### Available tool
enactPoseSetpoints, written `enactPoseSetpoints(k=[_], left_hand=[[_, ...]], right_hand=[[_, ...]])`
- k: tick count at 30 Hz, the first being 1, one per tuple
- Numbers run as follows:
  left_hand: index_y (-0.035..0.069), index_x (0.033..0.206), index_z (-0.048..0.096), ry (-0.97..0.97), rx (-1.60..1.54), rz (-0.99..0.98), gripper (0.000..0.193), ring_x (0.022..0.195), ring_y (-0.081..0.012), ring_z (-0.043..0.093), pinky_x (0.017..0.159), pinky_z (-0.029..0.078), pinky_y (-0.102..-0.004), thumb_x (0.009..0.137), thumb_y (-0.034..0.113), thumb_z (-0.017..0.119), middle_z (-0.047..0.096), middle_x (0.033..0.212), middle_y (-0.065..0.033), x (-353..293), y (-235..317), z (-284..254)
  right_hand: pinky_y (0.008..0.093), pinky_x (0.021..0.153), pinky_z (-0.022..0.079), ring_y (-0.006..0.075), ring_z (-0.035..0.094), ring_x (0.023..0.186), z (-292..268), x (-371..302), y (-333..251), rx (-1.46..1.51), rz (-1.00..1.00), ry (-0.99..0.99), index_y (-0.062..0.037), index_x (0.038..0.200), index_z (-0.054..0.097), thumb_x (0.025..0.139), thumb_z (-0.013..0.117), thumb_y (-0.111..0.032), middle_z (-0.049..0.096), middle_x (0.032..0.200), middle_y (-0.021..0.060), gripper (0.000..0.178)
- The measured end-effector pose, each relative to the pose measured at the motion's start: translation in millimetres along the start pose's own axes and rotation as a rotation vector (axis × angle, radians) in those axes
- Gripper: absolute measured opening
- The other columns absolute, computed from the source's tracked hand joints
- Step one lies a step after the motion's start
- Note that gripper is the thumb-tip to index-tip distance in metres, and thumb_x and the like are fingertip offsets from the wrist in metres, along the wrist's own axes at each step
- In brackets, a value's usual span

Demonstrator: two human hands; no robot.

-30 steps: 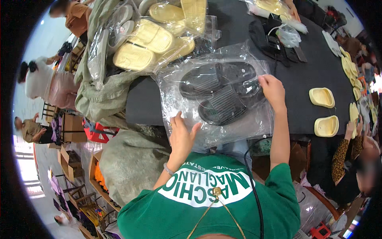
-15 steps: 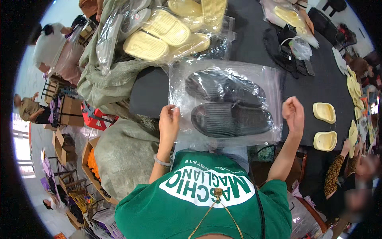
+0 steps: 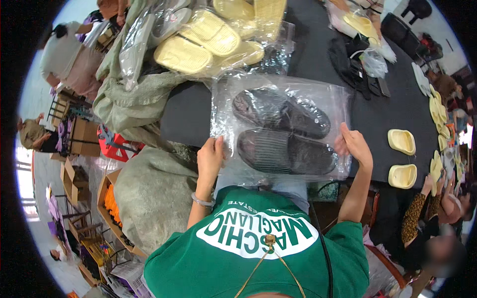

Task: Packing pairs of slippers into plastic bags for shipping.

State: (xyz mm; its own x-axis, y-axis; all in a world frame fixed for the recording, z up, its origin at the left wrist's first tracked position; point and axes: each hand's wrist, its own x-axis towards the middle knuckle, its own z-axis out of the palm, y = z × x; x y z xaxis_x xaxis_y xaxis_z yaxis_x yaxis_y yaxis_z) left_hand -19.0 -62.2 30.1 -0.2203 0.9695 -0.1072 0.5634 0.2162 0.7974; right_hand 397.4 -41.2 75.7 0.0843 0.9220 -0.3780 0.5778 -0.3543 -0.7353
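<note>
Bagged black slippers between both hands, near edge of worktop

Clear plastic bag (image 3: pixel 285 130) lies flat, over the near edge of the black worktop (image 3: pixel 387 111), right in front of the person. Inside: two black slippers (image 3: pixel 266 151) side by side, ridged straps toward the left. Left hand (image 3: pixel 210 155) at the bag's left edge, grip pinching the film, fingers curled. Right hand (image 3: pixel 350 144) at the right edge, fingertips blurred against the film; can't tell if that grip is clenched on it or just touching.

Around: cream slippers (image 3: pixel 211 32) in clear bags, upper left, grey slippers (image 3: pixel 136 49) bagged beside them. Grey-green cloth (image 3: pixel 119 107) bunched next to those. Bulky sack (image 3: pixel 156 198) left of the person. Right side of worktop: cream pair (image 3: pixel 401 141), unbagged, near the edge. Farther up, black pouch (image 3: pixel 340 59) near crumpled clear plastic (image 3: pixel 373 62). Far right, patterned sleeve (image 3: pixel 413 216) of another person.
</note>
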Motion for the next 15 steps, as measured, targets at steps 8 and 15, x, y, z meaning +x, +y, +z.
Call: enactPoseSetpoints(k=[8, 15], left_hand=[[-0.003, 0.075, 0.054, -0.032, -0.129, -0.016, 0.040, 0.040, -0.0144, 0.054, 0.039, 0.041, -0.0293, 0.098, 0.029, 0.046, 0.058, 0.055, -0.0089, 2, 3, -3], [-0.002, 0.078, 0.054, -0.048, -0.234, -0.116, 0.040, 0.041, -0.0156, 0.057, 0.037, 0.041, -0.0273, 0.099, 0.030, 0.042, 0.061, 0.059, -0.0088, -6, 14, 3]], right_hand=[[0.0195, 0.051, 0.039, 0.0059, 0.053, 0.061, 14, 30, -4, 0.437, -0.278, 0.026, -0.0004, 0.102, 0.064, 0.096, 0.044, -0.041, 0.065, 0.087, 0.0044, 0.045], [0.0362, 0.100, 0.040, 0.0260, 0.053, 0.115, 25, 29, -12, 1.251, -0.552, -0.526, 0.0058, 0.124, 0.054, 0.091, 0.046, -0.025, 0.040, 0.140, 0.0236, 0.045]])
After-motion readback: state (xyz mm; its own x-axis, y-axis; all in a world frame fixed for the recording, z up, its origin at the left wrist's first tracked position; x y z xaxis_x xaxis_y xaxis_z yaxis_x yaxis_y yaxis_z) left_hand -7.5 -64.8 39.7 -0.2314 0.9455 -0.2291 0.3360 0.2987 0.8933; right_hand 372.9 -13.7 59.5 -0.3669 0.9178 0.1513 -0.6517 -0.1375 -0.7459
